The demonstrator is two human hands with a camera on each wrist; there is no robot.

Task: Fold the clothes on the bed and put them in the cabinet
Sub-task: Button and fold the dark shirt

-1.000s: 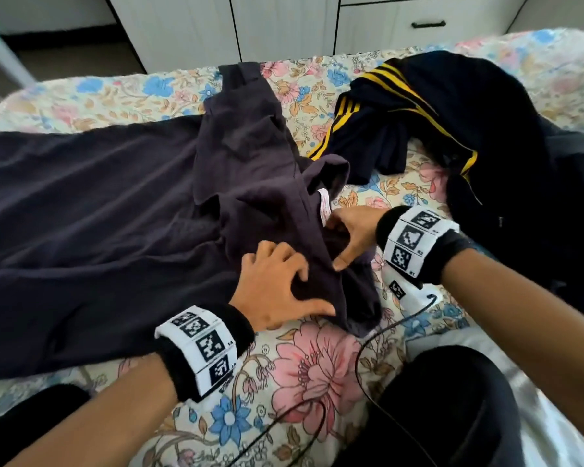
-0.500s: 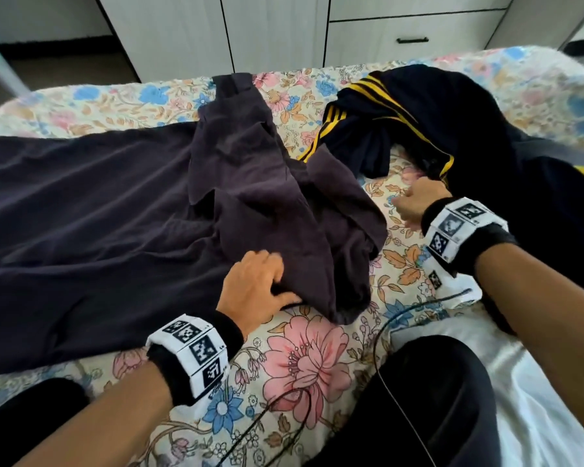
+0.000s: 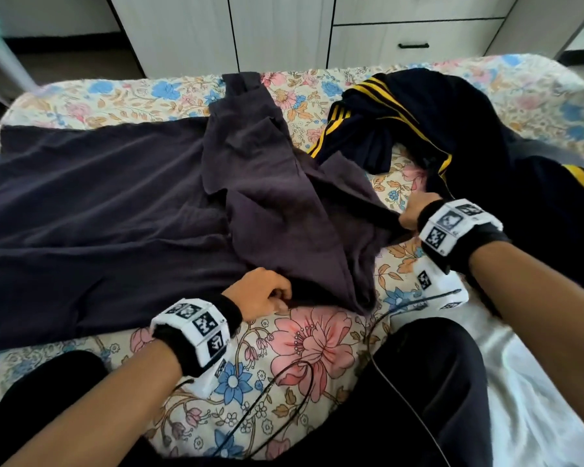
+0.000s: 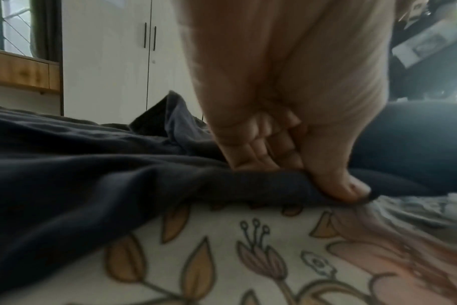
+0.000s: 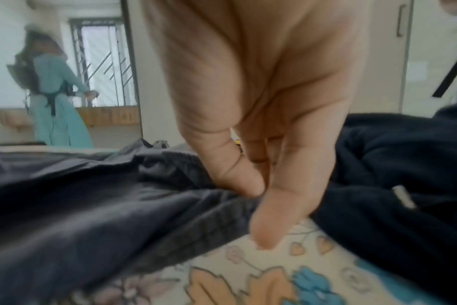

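Nearest to me, my knees in dark trousers (image 3: 418,382) press into the floral bedsheet (image 3: 314,335), with thin black cables (image 3: 273,392) looping across the big pink flower. Both wrists wear white bands (image 3: 196,328) printed with square black-and-white marker codes; I can read no words or brand on them.

My left hand (image 3: 260,293) sits at the near hem of the dark purple-grey garment (image 3: 115,214). In the left wrist view its fingers (image 4: 258,152) are curled and the thumb pins the hem (image 4: 261,185) against them, so it is gripping cloth right at the edge, low on the sheet.

My right hand (image 3: 415,210) is further out and to the right, thumb (image 5: 238,171) and fingers closed on a ribbed edge of the same garment (image 5: 118,206), drawing a band of it taut toward the right. No label shows on the cloth here.

That garment lies on the bed, spread flat to the left, with a bunched, folded-over section (image 3: 270,183) running up the middle toward the far edge.

Beyond my right hand a navy garment with yellow stripes (image 3: 452,129) lies heaped on the bed's right side, touching the purple one near its middle.

Farthest away, past the bed, stands the white cabinet (image 3: 284,28), doors closed, with a drawer bearing a black handle (image 3: 413,46). I see no writing there.
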